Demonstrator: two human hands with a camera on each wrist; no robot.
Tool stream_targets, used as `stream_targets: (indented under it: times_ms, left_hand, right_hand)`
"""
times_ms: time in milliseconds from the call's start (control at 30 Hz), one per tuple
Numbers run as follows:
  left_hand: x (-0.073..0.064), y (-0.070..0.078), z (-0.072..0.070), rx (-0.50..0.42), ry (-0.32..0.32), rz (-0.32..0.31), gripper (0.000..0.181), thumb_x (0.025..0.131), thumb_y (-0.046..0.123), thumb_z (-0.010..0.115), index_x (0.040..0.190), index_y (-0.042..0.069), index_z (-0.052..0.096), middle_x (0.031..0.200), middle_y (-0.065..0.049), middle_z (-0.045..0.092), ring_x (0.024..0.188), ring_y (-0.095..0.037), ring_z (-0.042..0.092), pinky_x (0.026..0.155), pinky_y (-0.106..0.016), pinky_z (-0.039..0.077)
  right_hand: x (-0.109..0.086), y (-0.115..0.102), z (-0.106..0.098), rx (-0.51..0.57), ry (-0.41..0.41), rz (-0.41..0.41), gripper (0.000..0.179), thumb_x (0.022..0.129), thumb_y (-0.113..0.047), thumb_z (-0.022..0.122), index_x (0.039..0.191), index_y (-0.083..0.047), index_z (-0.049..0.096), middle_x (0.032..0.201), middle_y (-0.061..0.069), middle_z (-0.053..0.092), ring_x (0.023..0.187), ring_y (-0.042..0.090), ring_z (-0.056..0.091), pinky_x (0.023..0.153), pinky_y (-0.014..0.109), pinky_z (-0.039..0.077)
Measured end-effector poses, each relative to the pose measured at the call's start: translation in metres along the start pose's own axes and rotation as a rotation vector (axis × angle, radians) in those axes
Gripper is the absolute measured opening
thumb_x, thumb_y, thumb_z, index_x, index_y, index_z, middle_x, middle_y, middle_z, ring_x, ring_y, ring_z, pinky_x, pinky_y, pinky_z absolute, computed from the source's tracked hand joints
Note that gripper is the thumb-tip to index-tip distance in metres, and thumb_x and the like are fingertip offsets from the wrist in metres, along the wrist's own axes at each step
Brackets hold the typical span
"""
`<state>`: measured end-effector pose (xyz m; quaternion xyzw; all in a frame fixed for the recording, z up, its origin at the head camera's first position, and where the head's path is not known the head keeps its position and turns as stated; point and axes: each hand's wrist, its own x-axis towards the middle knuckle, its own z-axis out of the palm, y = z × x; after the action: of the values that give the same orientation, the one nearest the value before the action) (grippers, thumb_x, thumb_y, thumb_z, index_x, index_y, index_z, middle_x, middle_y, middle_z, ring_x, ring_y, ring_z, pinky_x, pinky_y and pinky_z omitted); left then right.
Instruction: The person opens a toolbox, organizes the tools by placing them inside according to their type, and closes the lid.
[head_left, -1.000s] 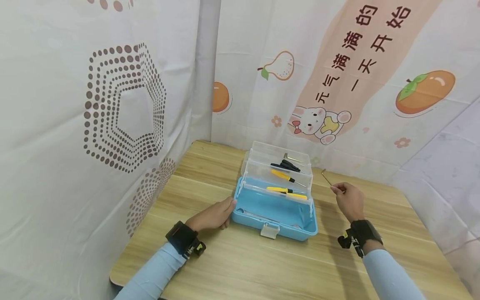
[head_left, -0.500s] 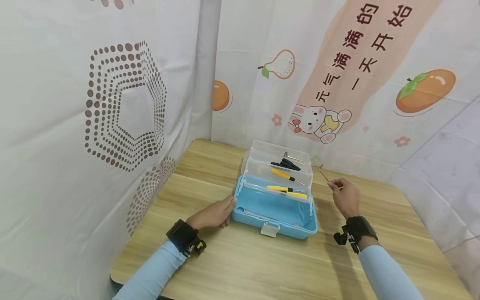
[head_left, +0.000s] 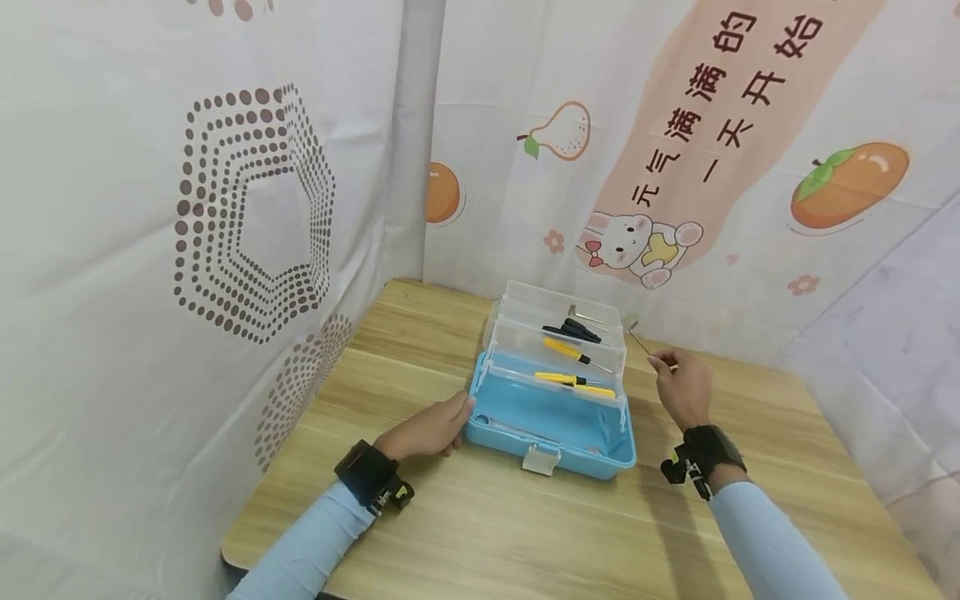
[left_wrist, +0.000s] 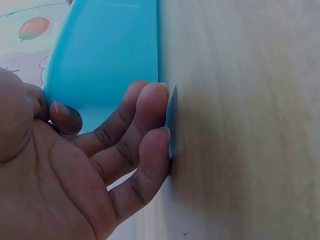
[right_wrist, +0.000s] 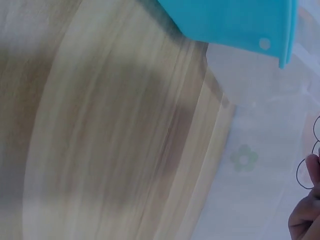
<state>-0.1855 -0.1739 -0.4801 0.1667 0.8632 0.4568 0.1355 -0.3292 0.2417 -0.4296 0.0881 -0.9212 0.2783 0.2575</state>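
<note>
In the head view, a light blue toolbox (head_left: pixel 543 463) stands with its lid and clear trays folded back. My left hand (head_left: pixel 426 429) holds the box at its left end, thumb and forefinger at the rim. Close up in the left wrist view, the other fingers of this left hand (left_wrist: pixel 110 145) bend down to the table beside the blue wall. To the right of the box, my right hand (head_left: pixel 684 387) pinches a thin brass-coloured L-shaped hex key (head_left: pixel 642 342), raised, with its short bent end pointing away. The right wrist view shows only part of the right hand (right_wrist: pixel 306 212).
The trays hold yellow-handled screwdrivers (head_left: pixel 564 349), black-handled tools (head_left: pixel 576 330) and another L-shaped key (head_left: pixel 588 317). A ring-ended metal tool (head_left: pixel 517 431) lies in the box bottom. White printed curtains (head_left: pixel 480 242) hang behind and left of the wooden table (head_left: pixel 450 533).
My right hand has moved left and slightly away from me with the hex key, closer to the open trays. The left hand has stayed at the box's left end.
</note>
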Motion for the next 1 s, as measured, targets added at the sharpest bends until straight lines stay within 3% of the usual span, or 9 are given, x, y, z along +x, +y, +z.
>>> stream_targets:
  times_ms: [467,700,1000]
  left_hand:
    - [-0.002,0.003,-0.001,0.004,0.013,-0.018,0.039,0.114,0.045,0.019,0.109,0.017,0.046,0.083,-0.013,0.063,0.055,-0.017,0.055,0.059,-0.034,0.046]
    - [-0.002,0.001,-0.001,0.005,0.019,-0.03,0.04,0.113,0.048,0.019,0.111,0.018,0.046,0.084,-0.012,0.063,0.055,-0.018,0.056,0.059,-0.035,0.046]
    - [0.0,0.001,-0.002,0.012,0.013,-0.03,0.044,0.113,0.049,0.017,0.112,0.018,0.048,0.083,-0.012,0.063,0.055,-0.018,0.054,0.058,-0.034,0.045]
  right_hand:
    - [0.011,-0.014,0.012,0.029,-0.027,0.029,0.018,0.102,-0.015,0.067,0.102,0.002,0.073,0.093,0.019,0.072,0.078,0.03,0.06,0.071,0.036,0.041]
    - [0.017,-0.018,0.02,0.037,-0.004,0.01,0.015,0.101,-0.013,0.069,0.101,0.002,0.073,0.093,0.019,0.072,0.08,0.031,0.061,0.072,0.036,0.042]
    - [0.021,-0.025,0.024,0.042,-0.033,0.026,0.017,0.102,-0.014,0.067,0.103,0.002,0.073,0.095,0.019,0.071,0.077,0.029,0.057,0.067,0.035,0.039]
